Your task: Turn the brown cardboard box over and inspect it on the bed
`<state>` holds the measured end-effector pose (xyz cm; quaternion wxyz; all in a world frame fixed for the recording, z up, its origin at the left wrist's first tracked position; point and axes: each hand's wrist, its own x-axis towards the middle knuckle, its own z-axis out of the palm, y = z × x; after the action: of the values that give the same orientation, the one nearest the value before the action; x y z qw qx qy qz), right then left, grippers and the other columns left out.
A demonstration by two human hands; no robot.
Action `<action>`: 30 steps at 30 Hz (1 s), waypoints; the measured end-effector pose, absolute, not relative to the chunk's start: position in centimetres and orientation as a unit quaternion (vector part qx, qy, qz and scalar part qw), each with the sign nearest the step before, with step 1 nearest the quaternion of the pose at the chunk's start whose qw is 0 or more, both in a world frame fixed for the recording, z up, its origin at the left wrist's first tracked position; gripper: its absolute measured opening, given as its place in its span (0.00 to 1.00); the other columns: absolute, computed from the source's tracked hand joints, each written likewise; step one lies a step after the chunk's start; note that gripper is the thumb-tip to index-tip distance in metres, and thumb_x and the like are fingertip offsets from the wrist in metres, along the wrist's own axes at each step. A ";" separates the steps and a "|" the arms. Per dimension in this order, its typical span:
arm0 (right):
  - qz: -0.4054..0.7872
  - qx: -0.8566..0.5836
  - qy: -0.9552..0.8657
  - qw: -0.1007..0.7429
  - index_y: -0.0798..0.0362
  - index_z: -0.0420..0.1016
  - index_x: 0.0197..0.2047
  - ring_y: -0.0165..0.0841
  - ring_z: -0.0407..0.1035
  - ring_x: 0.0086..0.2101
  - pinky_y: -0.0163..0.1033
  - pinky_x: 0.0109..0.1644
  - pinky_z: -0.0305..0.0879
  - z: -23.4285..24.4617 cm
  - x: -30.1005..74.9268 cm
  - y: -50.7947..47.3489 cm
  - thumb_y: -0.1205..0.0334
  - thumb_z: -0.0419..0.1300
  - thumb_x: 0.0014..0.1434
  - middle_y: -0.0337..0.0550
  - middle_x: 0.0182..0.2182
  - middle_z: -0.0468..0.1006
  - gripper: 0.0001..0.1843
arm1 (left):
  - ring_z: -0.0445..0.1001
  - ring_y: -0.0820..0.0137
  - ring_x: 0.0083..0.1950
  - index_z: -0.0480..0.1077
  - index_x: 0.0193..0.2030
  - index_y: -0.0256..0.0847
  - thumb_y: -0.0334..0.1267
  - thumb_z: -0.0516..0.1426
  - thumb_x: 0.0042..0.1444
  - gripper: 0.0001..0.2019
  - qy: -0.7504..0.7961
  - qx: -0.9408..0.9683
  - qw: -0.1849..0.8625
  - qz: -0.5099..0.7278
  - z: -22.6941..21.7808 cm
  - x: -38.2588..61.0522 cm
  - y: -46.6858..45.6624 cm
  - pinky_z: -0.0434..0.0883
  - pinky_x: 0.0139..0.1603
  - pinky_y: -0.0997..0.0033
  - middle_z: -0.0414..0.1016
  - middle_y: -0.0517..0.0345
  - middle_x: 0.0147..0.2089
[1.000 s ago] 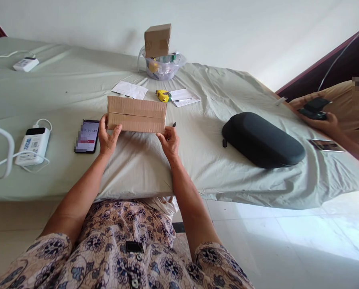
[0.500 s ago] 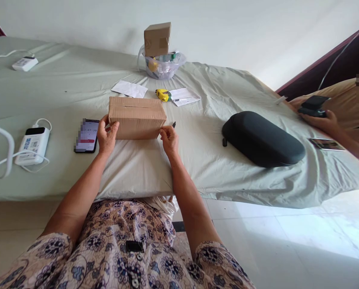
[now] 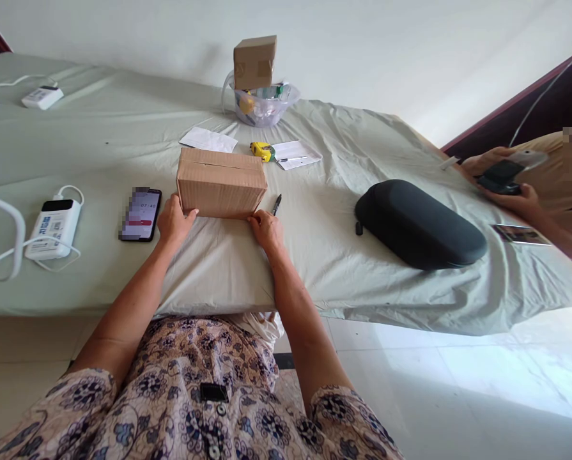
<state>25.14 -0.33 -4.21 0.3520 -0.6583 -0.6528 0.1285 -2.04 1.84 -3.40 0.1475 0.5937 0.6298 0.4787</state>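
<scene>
A brown cardboard box stands on the cloth-covered table in front of me, its top flaps meeting along a seam. At its lower left corner my left hand grips it, thumb along the bottom front edge and fingers round the side. My right hand pinches the lower right corner, with some fingers curled out of sight. Just beyond the right hand lies a black pen. To the left of the box is a phone with a running timer on its lit screen.
A black case lies to the right. Behind the box are a yellow tape measure, papers and a plastic basket with a smaller box on it. A white power bank sits left. Another person's hands hold a dark device.
Both hands have slid down to the box's lower corners, and the box's top leans slightly differently. The pen shows more fully. The other person's second hand has come up to the device.
</scene>
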 end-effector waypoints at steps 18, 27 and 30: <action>0.228 -0.583 -0.570 0.533 0.48 0.64 0.30 0.27 0.65 0.23 0.36 0.34 0.61 -2.5 24.5 -0.9 0.51 0.58 0.60 0.31 0.22 0.68 0.12 | 0.76 0.64 0.42 0.70 0.45 0.39 0.38 0.61 0.55 0.12 0.650 0.597 0.103 0.459 -1.4 -1.8 1.1 0.72 0.48 0.63 0.77 0.52 0.43; 0.175 -0.581 -0.599 0.523 0.49 0.71 0.49 0.27 0.65 0.25 0.36 0.35 0.66 -3.5 24.8 -0.6 0.46 0.56 0.64 0.31 0.25 0.71 0.17 | 0.77 0.63 0.42 0.73 0.47 0.38 0.36 0.60 0.56 0.12 0.633 0.603 0.076 0.480 -1.8 -1.8 1.2 0.72 0.51 0.61 0.79 0.51 0.43; 0.100 -0.600 -0.627 0.486 0.49 0.74 0.53 0.31 0.70 0.31 0.41 0.41 0.70 -3.4 25.2 -0.7 0.45 0.55 0.65 0.39 0.32 0.76 0.21 | 0.76 0.63 0.42 0.73 0.45 0.39 0.35 0.59 0.56 0.09 0.635 0.601 0.081 0.479 -1.7 -1.8 1.2 0.72 0.51 0.62 0.78 0.52 0.42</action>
<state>25.18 -0.66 -3.40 0.4864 -0.6003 -0.6270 0.0996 -1.77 1.25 -1.71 0.0814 0.6010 0.6346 0.4790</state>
